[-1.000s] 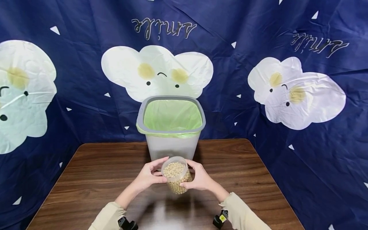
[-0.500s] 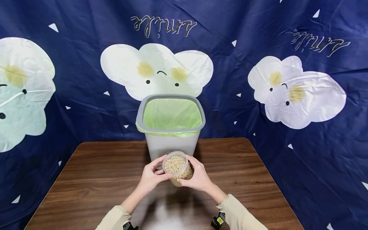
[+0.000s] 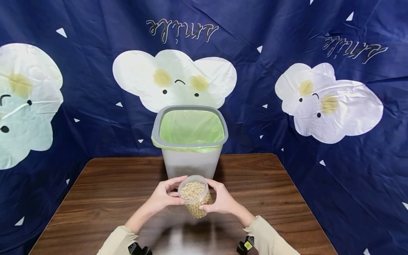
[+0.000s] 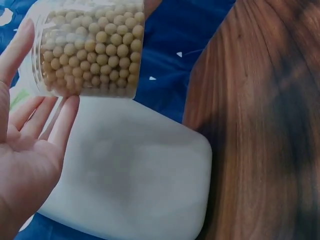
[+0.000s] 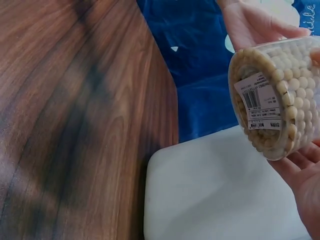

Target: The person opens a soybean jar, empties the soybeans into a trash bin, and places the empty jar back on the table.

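Head view: L hand [image 3: 163, 194], R hand [image 3: 224, 200] gripping clear cylindrical plastic jar [image 3: 196, 209] of beige balls [image 3: 192, 190], tilted. Step: two-hand hold, prob.; next move likely reqs. steady grip.

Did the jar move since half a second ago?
Yes; in the head view, the jar shifted down the picture, away from the gray bin rim.

Legible text: "smile" [image 3: 182, 31]
Printed upside down, twice, on the navy backdrop [image 3: 251, 21]; the barcode label [image 5: 261, 102] on the jar [image 5: 300, 97] carries illegible print.
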A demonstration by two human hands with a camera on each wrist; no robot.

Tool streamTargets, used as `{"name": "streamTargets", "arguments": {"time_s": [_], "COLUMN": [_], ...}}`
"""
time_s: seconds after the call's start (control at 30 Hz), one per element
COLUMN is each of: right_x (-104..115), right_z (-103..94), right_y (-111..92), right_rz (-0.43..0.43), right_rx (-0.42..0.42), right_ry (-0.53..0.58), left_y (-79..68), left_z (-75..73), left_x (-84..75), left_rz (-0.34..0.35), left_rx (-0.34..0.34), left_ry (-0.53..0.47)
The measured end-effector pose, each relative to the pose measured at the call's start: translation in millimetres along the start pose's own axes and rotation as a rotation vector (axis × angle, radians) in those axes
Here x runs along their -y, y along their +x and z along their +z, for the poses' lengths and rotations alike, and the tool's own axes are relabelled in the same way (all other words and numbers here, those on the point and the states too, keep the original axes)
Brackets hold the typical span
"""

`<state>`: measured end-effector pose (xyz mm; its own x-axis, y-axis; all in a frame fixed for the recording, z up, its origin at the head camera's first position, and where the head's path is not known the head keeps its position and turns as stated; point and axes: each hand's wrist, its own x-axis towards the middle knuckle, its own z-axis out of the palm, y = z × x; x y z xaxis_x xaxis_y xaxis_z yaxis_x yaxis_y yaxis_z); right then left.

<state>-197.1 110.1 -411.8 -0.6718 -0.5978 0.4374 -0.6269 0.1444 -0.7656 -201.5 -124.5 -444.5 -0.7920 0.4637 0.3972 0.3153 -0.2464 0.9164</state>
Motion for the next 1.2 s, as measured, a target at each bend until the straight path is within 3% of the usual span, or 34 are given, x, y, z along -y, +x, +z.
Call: {"name": "streamTargets", "arguments": {"time_s": [0.1, 0.23, 0.33, 0.43, 0.57, 0.77, 0.9, 1.0, 1.2], "right_x": [-1, -6, -19, -34, -42, -40, -37, -30, -5], "right_z": [3.2, 9.3, 15.0, 19.3, 18.0, 8.3, 6.9, 8.1, 10.0], "right_y": [-1, -1, -2, -3, -4, -4, -3, -3, 1], "right_rz": [-0.005, -0.027, -0.019, 0.008, 0.028, -0.032, -0.007, 0.004, -0.003], "right_rx": [-0.026, -0.116, -0.189, -0.232, -0.245, -0.123, -0.037, -0.039, -0.136], "right_ry": [-0.027, -0.083, -0.124, -0.156, -0.112, 0.005, 0.024, 0.009, -0.054], "left_y": [-1.8, -2.5, -1.4, -0.2, -0.2, -0.8, 0.1, 0.0, -0.3], "left_z": [3.5, 12.9, 21.5, 27.1, 24.0, 6.9, 2.0, 4.3, 14.4], "left_x": [2.7, 5.9, 5.1, 1.8, -2.8, -5.6, -4.0, -1.2, 4.8], "left_rz": [-0.015, -0.051, -0.097, -0.138, -0.111, -0.039, -0.032, -0.024, -0.017], "left_rx": [-0.049, -0.194, -0.313, -0.375, -0.333, -0.122, -0.004, -0.031, -0.207], "left_ry": [0.019, 0.081, 0.111, 0.108, 0.092, 0.01, -0.051, -0.039, 0.069]}}
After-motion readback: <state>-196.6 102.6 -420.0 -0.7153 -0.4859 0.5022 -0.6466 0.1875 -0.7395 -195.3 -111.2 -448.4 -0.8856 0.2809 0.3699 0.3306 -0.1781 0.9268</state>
